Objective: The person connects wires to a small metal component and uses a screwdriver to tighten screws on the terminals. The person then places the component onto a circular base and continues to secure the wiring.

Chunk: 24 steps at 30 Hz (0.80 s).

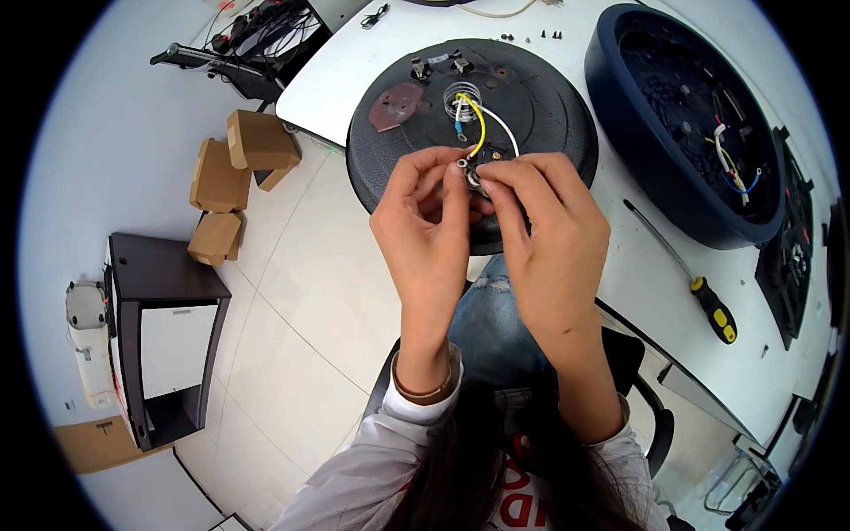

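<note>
Both my hands meet over the near edge of a round black metal plate (pixel 549 115). My left hand (pixel 425 208) pinches a small ring terminal (pixel 462 165) at the end of a yellow wire (pixel 483 133). The fingertips of my right hand (pixel 558 221) close on a small round metal part (pixel 474 180) right beside it; its exact kind is partly hidden by the fingers. A coil spring (pixel 462 101) stands on the plate, with wires coming out of it. A white wire (pixel 503 126) curves toward my right hand, and a blue-sleeved terminal (pixel 460 131) hangs loose.
On the white table to the right lie a dark blue round housing (pixel 611 133) with wires inside, a black flat panel (pixel 792 265) and a yellow-black screwdriver (pixel 713 310). Small screws (pixel 551 34) sit beyond the plate. Cardboard boxes (pixel 221 177) and a dark cabinet (pixel 168 274) stand left.
</note>
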Available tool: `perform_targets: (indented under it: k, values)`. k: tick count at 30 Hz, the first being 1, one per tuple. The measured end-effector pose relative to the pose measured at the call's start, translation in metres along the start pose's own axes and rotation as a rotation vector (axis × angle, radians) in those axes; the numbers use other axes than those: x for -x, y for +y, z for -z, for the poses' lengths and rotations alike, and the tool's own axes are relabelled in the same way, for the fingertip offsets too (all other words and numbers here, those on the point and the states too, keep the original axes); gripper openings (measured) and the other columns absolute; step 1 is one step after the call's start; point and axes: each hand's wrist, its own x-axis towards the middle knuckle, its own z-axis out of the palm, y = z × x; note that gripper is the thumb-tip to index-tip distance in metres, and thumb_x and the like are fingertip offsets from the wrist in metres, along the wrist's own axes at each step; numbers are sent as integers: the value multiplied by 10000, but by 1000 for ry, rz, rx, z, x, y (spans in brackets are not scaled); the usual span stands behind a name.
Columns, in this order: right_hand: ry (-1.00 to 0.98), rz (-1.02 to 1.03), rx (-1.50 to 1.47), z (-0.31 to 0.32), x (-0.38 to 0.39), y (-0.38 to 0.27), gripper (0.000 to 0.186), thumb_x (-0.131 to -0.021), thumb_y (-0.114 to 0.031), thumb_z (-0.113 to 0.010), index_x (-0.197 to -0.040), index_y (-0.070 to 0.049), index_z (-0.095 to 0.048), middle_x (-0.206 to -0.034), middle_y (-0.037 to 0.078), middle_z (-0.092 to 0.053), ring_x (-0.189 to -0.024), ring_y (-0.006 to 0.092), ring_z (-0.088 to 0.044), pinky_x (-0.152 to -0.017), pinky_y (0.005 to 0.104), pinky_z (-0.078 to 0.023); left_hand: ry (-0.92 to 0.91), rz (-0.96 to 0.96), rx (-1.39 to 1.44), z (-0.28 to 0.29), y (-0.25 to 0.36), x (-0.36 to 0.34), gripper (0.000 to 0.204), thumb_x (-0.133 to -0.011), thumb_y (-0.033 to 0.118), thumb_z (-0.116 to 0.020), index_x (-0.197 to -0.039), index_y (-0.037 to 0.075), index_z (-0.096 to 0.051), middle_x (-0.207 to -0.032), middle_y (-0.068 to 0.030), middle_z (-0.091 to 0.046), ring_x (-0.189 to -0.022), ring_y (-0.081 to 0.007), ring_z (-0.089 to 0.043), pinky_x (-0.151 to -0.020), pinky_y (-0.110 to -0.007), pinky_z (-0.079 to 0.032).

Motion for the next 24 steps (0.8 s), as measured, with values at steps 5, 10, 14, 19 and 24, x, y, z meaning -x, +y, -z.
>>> perform_targets:
  k: [5,10,14,19,24]
  values:
    - [16,26,15,-2,1,3,112,-814,8,-642,-923,-20,-639,-883,83,-605,-721,246,-627,-617,321,-491,-50,65,102,2,2,0,131,-935,17,-544,-1022,-70,-588,-876,-111,-685,-692,-118,-659,-615,-213,-536]
    - [17,18,28,-1,3,7,113,-819,14,-632,-927,-20,-634,-895,82,-601,-728,249,-621,-621,322,-490,-90,110,146,2,6,0,149,-937,18,-539,-1050,-74,-571,-1000,-142,-678,-752,-135,-667,-659,-226,-547]
    - [-4,-1,-30,2,4,12,129,-831,-21,-631,-958,-36,-621,-901,73,-584,-767,241,-620,-628,322,-500,-105,110,133,3,9,4,188,-932,18,-547,-1096,-73,-543,-1051,-149,-668,-776,-142,-664,-690,-243,-550]
    - [-9,-127,-191,13,6,19,179,-845,-11,-610,-1022,-36,-617,-905,78,-577,-768,228,-627,-643,312,-497,-116,81,7,8,12,8,259,-898,12,-586,-1140,-63,-532,-1077,-158,-662,-780,-127,-652,-693,-241,-538]
    - [-83,-180,-92,33,8,25,205,-866,6,-567,-1061,-37,-612,-901,89,-563,-776,215,-634,-648,303,-491,-178,74,-179,8,17,16,328,-874,40,-637,-1180,-33,-544,-1108,-154,-640,-752,-120,-633,-630,-215,-502]
